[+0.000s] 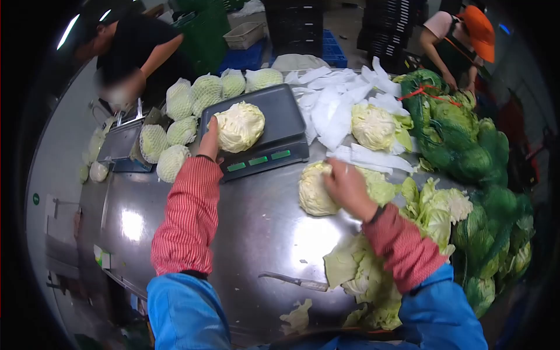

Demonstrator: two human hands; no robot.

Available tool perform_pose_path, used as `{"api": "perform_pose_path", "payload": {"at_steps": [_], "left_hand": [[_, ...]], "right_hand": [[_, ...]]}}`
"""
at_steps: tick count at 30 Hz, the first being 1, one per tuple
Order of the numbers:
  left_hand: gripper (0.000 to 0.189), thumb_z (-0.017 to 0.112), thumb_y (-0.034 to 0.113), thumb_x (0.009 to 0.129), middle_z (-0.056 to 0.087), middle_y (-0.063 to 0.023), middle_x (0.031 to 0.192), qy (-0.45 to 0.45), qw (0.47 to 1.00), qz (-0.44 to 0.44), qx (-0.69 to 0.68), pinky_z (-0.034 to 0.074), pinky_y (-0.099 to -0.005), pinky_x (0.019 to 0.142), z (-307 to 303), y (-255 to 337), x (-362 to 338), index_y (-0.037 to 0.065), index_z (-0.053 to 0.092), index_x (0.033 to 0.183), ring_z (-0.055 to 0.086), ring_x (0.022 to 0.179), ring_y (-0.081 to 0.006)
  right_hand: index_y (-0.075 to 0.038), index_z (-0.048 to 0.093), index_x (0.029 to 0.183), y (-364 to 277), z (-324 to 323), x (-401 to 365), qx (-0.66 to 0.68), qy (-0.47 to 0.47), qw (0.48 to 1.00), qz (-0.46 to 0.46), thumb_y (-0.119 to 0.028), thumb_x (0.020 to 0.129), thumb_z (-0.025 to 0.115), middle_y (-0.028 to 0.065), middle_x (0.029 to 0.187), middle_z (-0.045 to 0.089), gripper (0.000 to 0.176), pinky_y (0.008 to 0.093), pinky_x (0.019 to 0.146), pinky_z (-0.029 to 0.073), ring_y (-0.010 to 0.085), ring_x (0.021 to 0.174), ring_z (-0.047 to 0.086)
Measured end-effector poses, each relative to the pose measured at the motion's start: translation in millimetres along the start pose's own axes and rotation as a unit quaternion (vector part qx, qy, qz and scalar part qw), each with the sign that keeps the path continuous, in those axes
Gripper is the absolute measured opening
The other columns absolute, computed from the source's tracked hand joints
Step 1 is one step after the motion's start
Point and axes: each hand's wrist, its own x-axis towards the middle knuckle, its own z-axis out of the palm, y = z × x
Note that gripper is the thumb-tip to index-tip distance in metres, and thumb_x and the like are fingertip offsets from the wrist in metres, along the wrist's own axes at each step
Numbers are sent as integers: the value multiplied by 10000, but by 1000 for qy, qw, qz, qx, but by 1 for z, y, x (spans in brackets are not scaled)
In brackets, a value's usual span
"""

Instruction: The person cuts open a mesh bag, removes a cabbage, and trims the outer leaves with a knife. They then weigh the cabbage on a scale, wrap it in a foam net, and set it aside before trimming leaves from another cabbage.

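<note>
My left hand (213, 142) holds the left side of a pale cabbage (240, 127) on the dark tray of a scale (284, 119) with green displays. My right hand (350, 188) is against the right side of a second trimmed cabbage (315, 189) on the metal table; its fingers are curled and partly blurred. Behind it to the right, another cabbage (373, 126) rests by white foam sleeves (332, 111). A knife (294, 282) lies near the front of the table, left of loose outer leaves (361, 271).
Net-wrapped cabbages (207, 93) stand left of and behind the scale. Green mesh sacks of cabbages (466, 146) line the right edge. One person (137, 49) is at the back left, another (458, 44) at the back right. Black crates (294, 29) are stacked behind.
</note>
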Motion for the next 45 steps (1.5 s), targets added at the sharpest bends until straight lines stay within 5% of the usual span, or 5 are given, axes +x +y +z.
{"api": "perform_pose_path", "payload": {"at_steps": [7,19,29,38,45], "left_hand": [[284,616,126,962,576,10,975,15,945,274,-176,437,-225,801,-1,-41,-168,24,587,1225,520,875,-79],[503,734,106,793,669,-138,1079,-78,851,506,113,500,-364,873,54,-52,-286,-5,568,1256,646,963,-277],[241,564,141,953,629,-14,983,-456,790,-139,-386,491,-241,775,19,-104,-315,42,577,1173,606,857,-85],[223,404,184,1018,653,-46,935,-354,766,-190,-502,529,-260,648,-10,-124,-319,56,583,1052,631,748,-116],[169,457,188,998,606,-63,940,-150,796,-122,-573,502,-264,720,-28,-92,-291,50,544,954,593,779,-119]], "right_hand": [[-77,529,1109,104,89,98,-226,7,974,5,-153,819,638,176,854,608,319,479,627,506,362,764,651],[-30,580,928,-83,-83,-11,100,-212,945,-230,-114,798,629,158,863,577,162,438,638,476,376,756,587],[-9,650,1015,-112,-26,-101,206,-131,968,58,-170,866,693,183,833,684,223,372,665,515,355,754,667],[-31,621,862,-164,-5,-83,-26,58,963,-261,-32,773,679,129,858,568,107,379,660,473,323,761,594],[13,567,1189,-187,16,-79,438,-316,807,240,-295,1002,529,112,1031,654,362,287,826,481,166,948,597]]}}
